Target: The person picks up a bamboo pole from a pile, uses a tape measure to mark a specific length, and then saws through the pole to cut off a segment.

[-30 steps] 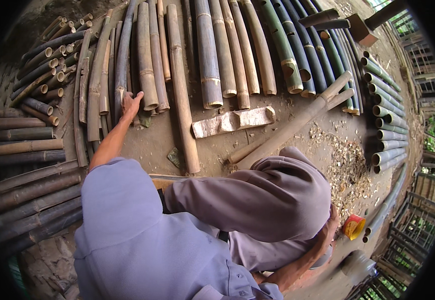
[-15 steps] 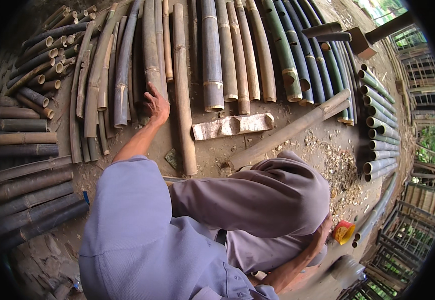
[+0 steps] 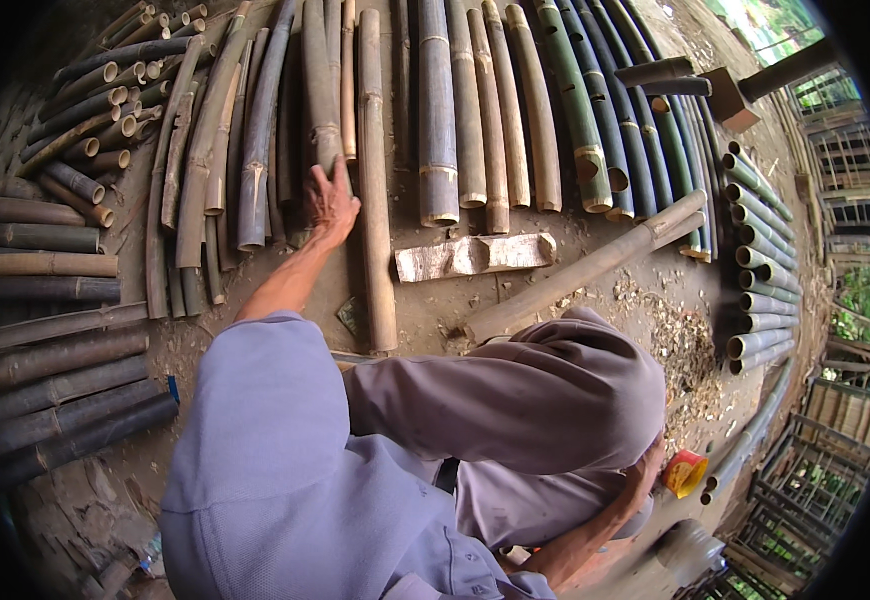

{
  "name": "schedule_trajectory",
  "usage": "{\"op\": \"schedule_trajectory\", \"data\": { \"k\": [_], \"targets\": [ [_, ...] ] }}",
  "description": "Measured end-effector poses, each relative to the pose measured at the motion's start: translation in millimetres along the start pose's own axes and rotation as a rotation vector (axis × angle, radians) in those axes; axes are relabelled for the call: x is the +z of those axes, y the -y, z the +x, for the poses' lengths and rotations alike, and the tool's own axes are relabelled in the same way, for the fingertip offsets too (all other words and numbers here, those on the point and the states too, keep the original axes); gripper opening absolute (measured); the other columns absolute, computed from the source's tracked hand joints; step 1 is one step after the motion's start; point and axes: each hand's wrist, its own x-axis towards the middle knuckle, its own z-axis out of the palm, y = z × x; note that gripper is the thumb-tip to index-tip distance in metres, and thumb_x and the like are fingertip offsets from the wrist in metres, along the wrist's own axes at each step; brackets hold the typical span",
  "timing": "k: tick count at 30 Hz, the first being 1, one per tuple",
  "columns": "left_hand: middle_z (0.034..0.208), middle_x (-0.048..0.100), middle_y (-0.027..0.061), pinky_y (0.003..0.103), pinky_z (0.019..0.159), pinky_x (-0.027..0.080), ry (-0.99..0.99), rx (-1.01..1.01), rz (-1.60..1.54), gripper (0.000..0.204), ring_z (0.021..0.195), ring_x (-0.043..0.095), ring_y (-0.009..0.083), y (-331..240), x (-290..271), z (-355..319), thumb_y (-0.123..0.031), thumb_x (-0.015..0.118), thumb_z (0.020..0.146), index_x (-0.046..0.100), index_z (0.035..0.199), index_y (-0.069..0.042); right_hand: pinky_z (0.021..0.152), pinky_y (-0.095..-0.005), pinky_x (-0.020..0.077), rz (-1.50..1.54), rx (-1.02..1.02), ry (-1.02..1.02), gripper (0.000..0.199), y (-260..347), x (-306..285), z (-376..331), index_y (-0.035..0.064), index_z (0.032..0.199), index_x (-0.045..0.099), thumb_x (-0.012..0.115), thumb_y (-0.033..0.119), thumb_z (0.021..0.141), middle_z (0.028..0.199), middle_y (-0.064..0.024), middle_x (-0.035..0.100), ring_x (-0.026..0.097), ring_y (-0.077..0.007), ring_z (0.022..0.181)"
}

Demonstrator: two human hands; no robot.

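Touching with left hand (image 3: pixel 331 205), fingers a bit apart, the near end of a brown bamboo pole (image 3: pixel 321 90) in front; cannot tell if gripping. Resting right hand (image 3: pixel 645 465) by the knee (image 3: pixel 645 395), too hidden to tell. Best to hold snugly, minding the long pole (image 3: pixel 377 220) just beside.

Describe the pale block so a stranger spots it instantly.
Find the row of bamboo poles across the top. Just below the middle poles' near ends, the block lies crosswise; its pale, notched face sets it apart from the round poles.
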Motion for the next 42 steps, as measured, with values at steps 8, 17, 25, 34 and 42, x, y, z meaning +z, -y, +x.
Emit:
{"op": "schedule_trajectory", "data": {
  "k": [8, 17, 25, 34, 42],
  "targets": [
    [0.123, 0.044, 0.0127, 0.049, 0.090, 0.040, -0.015, 0.418, 0.165, 0.020, 0.113, 0.040, 0.0375, -53, 42, 5, -0.007, 0.055, 0.081, 0.061, 0.100, -0.007, 0.058, -0.0288, 0.0480, -0.034, -0.020, -0.016, 0.033, -2, 0, -8, 0.0049, 0.115, 0.057, 0.059, 0.011, 0.083, 0.072, -0.0104, 0.065, 0.061, -0.0145, 0.061],
    [0.118, 0.050, 0.0087, 0.048, 0.092, 0.039, 0.085, 0.499, 0.033, 0.015, 0.111, 0.042, 0.0370, -19, 16, 10, -0.008, 0.061, 0.075, 0.064, 0.088, -0.005, 0.058, -0.0291, 0.0477, -0.082, -0.049, -0.053, 0.032, -8, -2, -15, 0.0052, 0.115, 0.057, 0.058, 0.012, 0.084, 0.071, -0.0102, 0.064, 0.060, -0.0144, 0.060],
    [0.117, 0.045, 0.0105, 0.046, 0.088, 0.038, -0.344, 0.165, 0.043, 0.048, 0.109, 0.045, 0.0296, 47, -8, 12, -0.022, 0.071, 0.070, 0.052, 0.113, -0.013, 0.055, -0.0289, 0.0454, -0.027, 0.031, -0.031, 0.033, -2, -6, -27, 0.0054, 0.116, 0.057, 0.058, 0.015, 0.085, 0.068, -0.0098, 0.063, 0.058, -0.0135, 0.058],
    [0.112, 0.053, 0.0252, 0.049, 0.083, 0.048, 0.038, -0.654, -0.163, 0.074, 0.104, 0.054, 0.0408, 146, 9, 17, -0.032, 0.072, 0.067, 0.037, 0.123, 0.001, 0.053, -0.0286, 0.0435, -0.002, 0.010, 0.003, 0.033, -17, 1, -13, 0.0061, 0.116, 0.057, 0.058, 0.018, 0.086, 0.068, -0.0088, 0.063, 0.056, -0.0137, 0.057],
    [0.119, 0.043, 0.0237, 0.043, 0.088, 0.049, -0.077, -0.461, 0.020, 0.073, 0.105, 0.053, 0.0368, 24, 21, 7, -0.016, 0.057, 0.082, 0.019, 0.139, 0.007, 0.053, -0.0281, 0.0429, -0.043, -0.029, 0.024, 0.032, -5, 2, -6, 0.0065, 0.116, 0.057, 0.058, 0.018, 0.086, 0.068, -0.0086, 0.063, 0.055, -0.0132, 0.057]
  ]
}}
